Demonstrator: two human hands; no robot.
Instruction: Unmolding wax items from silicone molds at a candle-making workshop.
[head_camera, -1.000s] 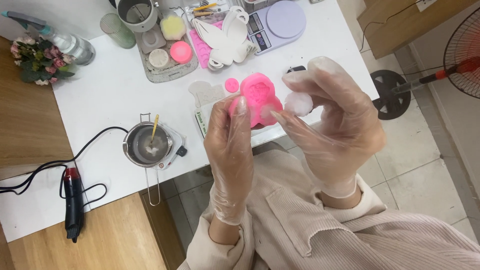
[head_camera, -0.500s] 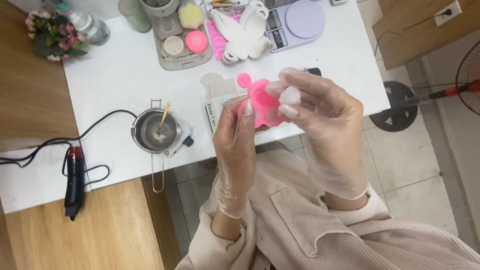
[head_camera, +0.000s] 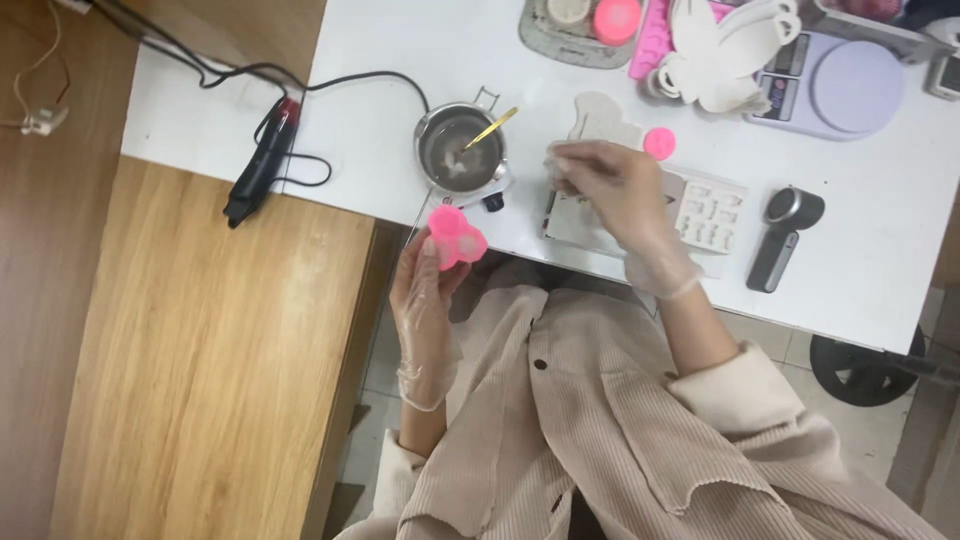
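Note:
My left hand (head_camera: 425, 295), in a clear glove, holds a pink silicone mould (head_camera: 456, 236) just off the white table's near edge (head_camera: 380, 190), below a small metal melting pot (head_camera: 460, 150) that has a gold stick in it. My right hand (head_camera: 615, 190), also gloved, reaches over the table with its fingers pinched on a small pale piece (head_camera: 556, 168), above a flat white mould tray (head_camera: 700, 212). A small pink round piece (head_camera: 659, 143) lies beyond that hand.
A black heat gun (head_camera: 260, 165) with its cord lies at the table's left end. A lilac kitchen scale (head_camera: 835, 85), a white butterfly-shaped mould (head_camera: 730, 45), a tray with a pink cup (head_camera: 600, 25) and a black handheld device (head_camera: 783, 235) stand on the table. A wooden bench (head_camera: 200, 350) is at left.
The hands have parted. My left hand dropped left with the pink mould; my right hand carried the pale piece out over the table. The view swung right.

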